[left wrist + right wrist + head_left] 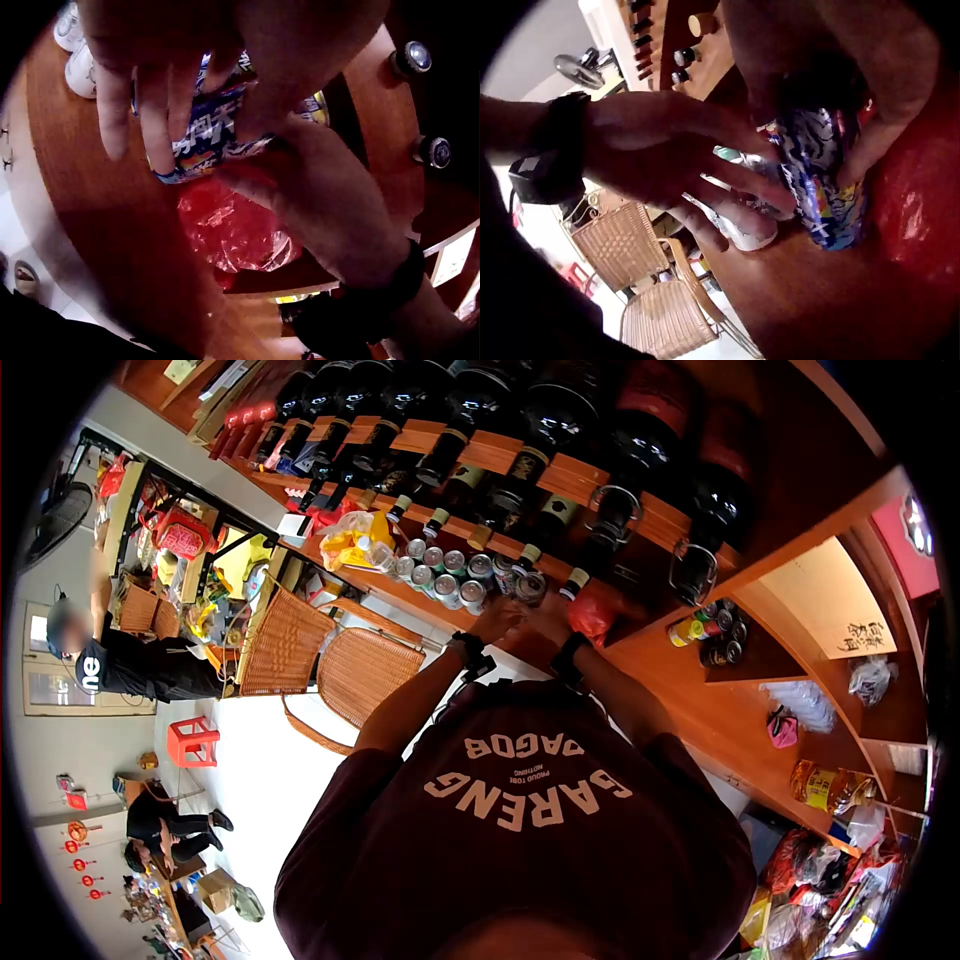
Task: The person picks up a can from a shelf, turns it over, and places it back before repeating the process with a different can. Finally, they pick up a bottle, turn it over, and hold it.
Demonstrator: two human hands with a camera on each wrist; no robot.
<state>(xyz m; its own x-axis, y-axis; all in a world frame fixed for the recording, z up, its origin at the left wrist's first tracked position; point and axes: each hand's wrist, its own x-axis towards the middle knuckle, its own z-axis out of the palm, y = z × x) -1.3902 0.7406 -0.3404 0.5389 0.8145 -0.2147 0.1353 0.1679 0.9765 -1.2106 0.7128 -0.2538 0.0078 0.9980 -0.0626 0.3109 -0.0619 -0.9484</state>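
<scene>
A blue patterned drink can [826, 202] stands on the wooden counter [780, 300] between the two hands. My right hand [548, 622] grips it from above, a finger running down its side in the right wrist view. My left hand [497, 620] reaches in from the other side with fairly straight fingers [154, 124] that hang over the can's front in the left wrist view. White cans [746, 225] stand just behind the left fingers. A red plastic bag [236, 221] lies close beside the can.
Several silver-topped cans [447, 590] stand in rows to the left, by a yellow bag [350, 542]. Racked dark bottles [560, 410] overhang the counter. A wicker chair [372, 672] is at the left; shelves hold more cans [686, 631] and an oil bottle [830, 788] at the right.
</scene>
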